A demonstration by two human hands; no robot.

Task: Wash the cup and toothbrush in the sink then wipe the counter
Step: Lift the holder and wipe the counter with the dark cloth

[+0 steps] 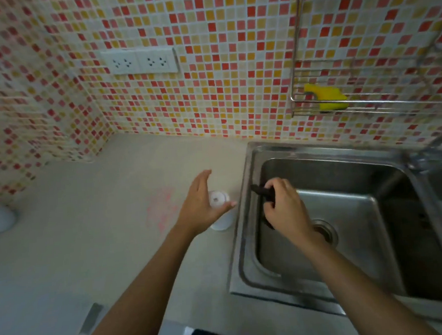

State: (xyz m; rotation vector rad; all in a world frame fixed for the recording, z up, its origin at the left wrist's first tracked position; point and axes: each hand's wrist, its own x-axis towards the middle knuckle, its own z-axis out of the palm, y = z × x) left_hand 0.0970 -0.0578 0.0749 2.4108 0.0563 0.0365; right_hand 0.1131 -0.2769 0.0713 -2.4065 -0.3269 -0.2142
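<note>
Right hand clenched on a dark soft object over the steel sink, left hand spread, just left of and nearer to a white, round-topped container upright on the matte counter by the pink smear; no cup or toothbrush identifiable

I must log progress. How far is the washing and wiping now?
Nothing looks finished. The right hand holds a dark item, maybe a cloth, over the sink. The left hand is open at a white container. A pink smear remains on the counter, so wiping is left.
</note>
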